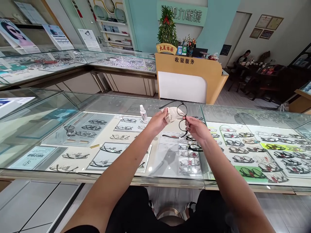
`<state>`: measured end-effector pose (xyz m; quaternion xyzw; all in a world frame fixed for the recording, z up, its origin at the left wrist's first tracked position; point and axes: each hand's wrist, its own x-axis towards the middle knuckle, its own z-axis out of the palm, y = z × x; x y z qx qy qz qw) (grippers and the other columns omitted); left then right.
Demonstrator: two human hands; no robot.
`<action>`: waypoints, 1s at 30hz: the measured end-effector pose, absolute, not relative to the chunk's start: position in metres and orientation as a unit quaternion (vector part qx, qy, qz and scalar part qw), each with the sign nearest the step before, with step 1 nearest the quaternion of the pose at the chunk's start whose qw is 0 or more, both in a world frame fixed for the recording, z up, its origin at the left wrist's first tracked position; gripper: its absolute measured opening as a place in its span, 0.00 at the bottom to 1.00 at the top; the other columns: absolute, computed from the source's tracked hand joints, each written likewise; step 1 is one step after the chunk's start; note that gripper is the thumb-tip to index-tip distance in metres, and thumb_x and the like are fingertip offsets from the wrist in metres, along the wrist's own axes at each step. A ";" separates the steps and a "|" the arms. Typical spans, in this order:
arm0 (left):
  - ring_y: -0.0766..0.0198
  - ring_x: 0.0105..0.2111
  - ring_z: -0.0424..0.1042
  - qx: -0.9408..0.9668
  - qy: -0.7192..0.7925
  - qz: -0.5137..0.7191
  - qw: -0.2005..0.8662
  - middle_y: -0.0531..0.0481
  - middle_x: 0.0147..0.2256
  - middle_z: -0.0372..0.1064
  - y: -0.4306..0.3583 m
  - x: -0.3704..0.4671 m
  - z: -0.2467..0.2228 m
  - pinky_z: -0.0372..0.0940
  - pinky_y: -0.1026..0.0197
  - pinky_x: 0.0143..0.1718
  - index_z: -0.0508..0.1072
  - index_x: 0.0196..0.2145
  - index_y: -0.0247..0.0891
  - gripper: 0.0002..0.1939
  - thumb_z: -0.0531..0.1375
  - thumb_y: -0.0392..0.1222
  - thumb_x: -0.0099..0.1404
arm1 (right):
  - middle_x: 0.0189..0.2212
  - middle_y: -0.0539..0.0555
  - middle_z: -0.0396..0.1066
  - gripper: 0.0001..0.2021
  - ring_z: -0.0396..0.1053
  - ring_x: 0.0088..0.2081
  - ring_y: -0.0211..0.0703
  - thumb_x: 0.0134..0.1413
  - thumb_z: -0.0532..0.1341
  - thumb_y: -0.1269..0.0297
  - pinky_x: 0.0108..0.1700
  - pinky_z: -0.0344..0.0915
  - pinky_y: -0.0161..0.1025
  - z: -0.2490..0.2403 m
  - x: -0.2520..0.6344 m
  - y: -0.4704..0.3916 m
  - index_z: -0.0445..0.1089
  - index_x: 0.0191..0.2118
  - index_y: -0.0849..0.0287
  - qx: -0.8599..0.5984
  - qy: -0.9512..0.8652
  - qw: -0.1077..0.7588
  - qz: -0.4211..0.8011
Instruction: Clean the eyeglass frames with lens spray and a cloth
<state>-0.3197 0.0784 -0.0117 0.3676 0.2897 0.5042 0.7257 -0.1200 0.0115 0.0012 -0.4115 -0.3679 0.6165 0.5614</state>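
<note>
Above the glass counter, my right hand [196, 127] pinches a pair of eyeglasses [184, 105] with thin, dark round rims. The glasses are turned on their side, one lens above the other, and a temple reaches out to the left. My left hand [159, 121] is closed on a pale cloth [173, 114], whose spread part comes up to the upper lens. I cannot tell whether the cloth presses on that lens. Just left of the cloth, a small white spray bottle [143, 113] stands upright on the glass.
The glass display counter [155, 182] runs across in front of me, with rows of eyeglasses [243, 159] inside. A wooden cashier desk [213, 72] with a plant [167, 27] stands beyond. More showcases [121, 61] line the left; a person [244, 56] sits at the back right.
</note>
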 end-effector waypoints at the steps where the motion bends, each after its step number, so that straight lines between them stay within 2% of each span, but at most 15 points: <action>1: 0.65 0.34 0.78 0.378 0.288 0.487 0.733 0.48 0.35 0.79 0.079 -0.321 -0.013 0.75 0.61 0.42 0.79 0.42 0.35 0.17 0.72 0.53 0.68 | 0.34 0.50 0.79 0.20 0.65 0.32 0.38 0.38 0.80 0.49 0.36 0.58 0.40 0.001 -0.117 0.013 0.83 0.37 0.53 -0.414 -0.366 0.578 0.600; 5: 0.62 0.34 0.78 0.455 0.273 0.383 0.756 0.45 0.35 0.79 0.069 -0.320 -0.016 0.75 0.58 0.40 0.80 0.41 0.34 0.25 0.74 0.60 0.62 | 0.43 0.51 0.83 0.16 0.69 0.36 0.40 0.42 0.79 0.50 0.37 0.61 0.40 0.000 -0.111 0.016 0.84 0.37 0.50 -0.421 -0.356 0.631 0.546; 7: 0.63 0.32 0.76 0.490 0.260 0.352 0.754 0.46 0.32 0.76 0.060 -0.316 -0.015 0.73 0.60 0.37 0.80 0.37 0.34 0.25 0.73 0.62 0.62 | 0.44 0.52 0.83 0.16 0.72 0.39 0.42 0.42 0.79 0.50 0.38 0.63 0.41 -0.001 -0.114 0.016 0.84 0.37 0.50 -0.422 -0.351 0.638 0.540; 12: 0.68 0.24 0.62 0.523 0.227 0.375 0.731 0.53 0.24 0.64 0.044 -0.299 -0.012 0.59 0.63 0.27 0.72 0.27 0.37 0.28 0.72 0.66 0.62 | 0.38 0.54 0.83 0.21 0.77 0.43 0.51 0.36 0.81 0.48 0.43 0.72 0.46 -0.006 -0.133 0.012 0.83 0.36 0.52 -0.400 -0.337 0.630 0.574; 17: 0.71 0.20 0.48 0.539 0.217 0.417 0.699 0.58 0.21 0.53 0.040 -0.286 -0.014 0.44 0.61 0.23 0.65 0.24 0.39 0.32 0.74 0.68 0.57 | 0.38 0.53 0.83 0.22 0.77 0.40 0.47 0.34 0.82 0.47 0.42 0.72 0.43 -0.007 -0.144 0.007 0.83 0.35 0.53 -0.382 -0.330 0.629 0.590; 21: 0.71 0.20 0.50 0.548 0.228 0.409 0.693 0.57 0.21 0.55 0.039 -0.288 -0.013 0.43 0.60 0.24 0.67 0.25 0.40 0.31 0.76 0.66 0.55 | 0.42 0.53 0.82 0.20 0.75 0.41 0.46 0.35 0.82 0.50 0.43 0.72 0.43 -0.004 -0.143 0.004 0.83 0.35 0.52 -0.377 -0.326 0.635 0.589; 26: 0.71 0.20 0.54 0.560 0.214 0.354 0.718 0.56 0.23 0.62 0.036 -0.297 -0.001 0.46 0.61 0.23 0.74 0.32 0.38 0.31 0.83 0.58 0.44 | 0.37 0.53 0.79 0.20 0.74 0.41 0.48 0.38 0.81 0.47 0.40 0.71 0.43 0.000 -0.139 0.003 0.82 0.34 0.53 -0.381 -0.354 0.616 0.591; 30: 0.71 0.20 0.54 0.566 0.223 0.355 0.710 0.56 0.22 0.61 0.034 -0.297 0.001 0.46 0.61 0.23 0.72 0.29 0.38 0.31 0.81 0.62 0.45 | 0.36 0.54 0.79 0.21 0.74 0.41 0.49 0.38 0.81 0.44 0.41 0.71 0.44 -0.001 -0.138 0.004 0.81 0.32 0.53 -0.385 -0.368 0.612 0.585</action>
